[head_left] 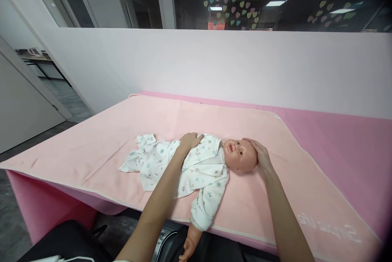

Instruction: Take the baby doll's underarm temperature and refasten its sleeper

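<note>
Baby doll point(214, 160) lies on its back across the pale pink blanket point(92, 147), head toward the right, feet toward the left. It wears a white printed onesie point(171, 164); one sleeved arm hangs over the near blanket edge, bare doll hand point(186, 247) dangling below. Left hand point(190, 140) rests flat on the doll's chest, fingers loose, gripping nothing. Right hand point(260, 156) cups the top of the doll's head point(240, 156), fingers curved against it, a light hold rather than a clench. Blanket covers a darker pink sheet point(337, 143) on the table. White partition wall point(214, 62) behind, dark glass above it.
</note>
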Demonstrator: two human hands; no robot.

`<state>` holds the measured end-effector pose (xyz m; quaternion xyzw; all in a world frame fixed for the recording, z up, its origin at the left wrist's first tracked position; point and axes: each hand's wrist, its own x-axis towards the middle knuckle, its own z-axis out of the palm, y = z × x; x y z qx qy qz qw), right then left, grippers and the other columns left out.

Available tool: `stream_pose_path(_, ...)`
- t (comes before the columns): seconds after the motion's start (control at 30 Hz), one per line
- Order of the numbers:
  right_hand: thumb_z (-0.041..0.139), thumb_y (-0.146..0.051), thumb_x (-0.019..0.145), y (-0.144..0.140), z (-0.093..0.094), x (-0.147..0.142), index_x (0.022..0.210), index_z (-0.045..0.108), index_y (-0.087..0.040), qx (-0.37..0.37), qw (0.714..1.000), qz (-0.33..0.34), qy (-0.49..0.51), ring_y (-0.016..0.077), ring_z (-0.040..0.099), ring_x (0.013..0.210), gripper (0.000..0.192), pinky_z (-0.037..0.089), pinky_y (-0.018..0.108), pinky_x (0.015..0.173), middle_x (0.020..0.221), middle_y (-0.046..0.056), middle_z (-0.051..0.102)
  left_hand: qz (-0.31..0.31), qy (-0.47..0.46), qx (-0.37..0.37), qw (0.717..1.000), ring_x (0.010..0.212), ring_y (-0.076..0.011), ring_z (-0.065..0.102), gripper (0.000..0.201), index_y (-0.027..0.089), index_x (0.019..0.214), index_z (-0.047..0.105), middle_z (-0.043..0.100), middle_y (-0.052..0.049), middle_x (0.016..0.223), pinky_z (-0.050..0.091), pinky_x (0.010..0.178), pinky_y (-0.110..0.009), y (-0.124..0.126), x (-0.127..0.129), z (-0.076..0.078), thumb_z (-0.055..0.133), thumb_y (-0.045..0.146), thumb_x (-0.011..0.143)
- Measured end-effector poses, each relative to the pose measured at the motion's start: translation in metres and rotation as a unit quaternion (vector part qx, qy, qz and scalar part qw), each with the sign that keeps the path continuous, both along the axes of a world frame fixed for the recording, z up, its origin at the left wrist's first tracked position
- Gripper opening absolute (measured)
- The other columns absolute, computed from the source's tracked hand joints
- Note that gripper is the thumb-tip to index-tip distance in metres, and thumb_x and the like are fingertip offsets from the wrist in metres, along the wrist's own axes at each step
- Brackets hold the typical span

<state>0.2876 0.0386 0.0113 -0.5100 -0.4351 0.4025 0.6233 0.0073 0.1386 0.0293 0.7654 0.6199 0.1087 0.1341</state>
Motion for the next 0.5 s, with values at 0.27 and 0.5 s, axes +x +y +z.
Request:
stream_pose_path(0.27,0.058,-0.051,0.071,0.008,-0.015,0.006,0.114,0.058,-0.021,0.033,0.988,-0.143,0.041,0.0229,0.052,0.116,0.053,0.045,0.035,0.093,0.133,0.006,0.049,0.014,-0.014,-0.021,1.0,0.083,-0.0265,0.062,0.059,0.016,0.074,0.066,0.068,-0.014,0.086,0.043,0.068,-0.031,-0.003,0.003,0.002,0.028,0.059,0.081)
stream_pose_path(0.5,0.06,-0.054,0.069,0.003,-0.007,-0.007,0.092,0.066,-0.015,-0.036,0.995,0.01,0.095,0.0253,0.063,0.094,0.046,0.05,0.039,0.085,0.096,0.009,0.07,0.046,-0.036,-0.025,0.998,0.076,-0.025,0.062,0.054,0.016,0.067,0.064,0.067,-0.014,0.076,0.04,0.061,-0.03,-0.003,0.004,0.002,0.032,0.058,0.08)
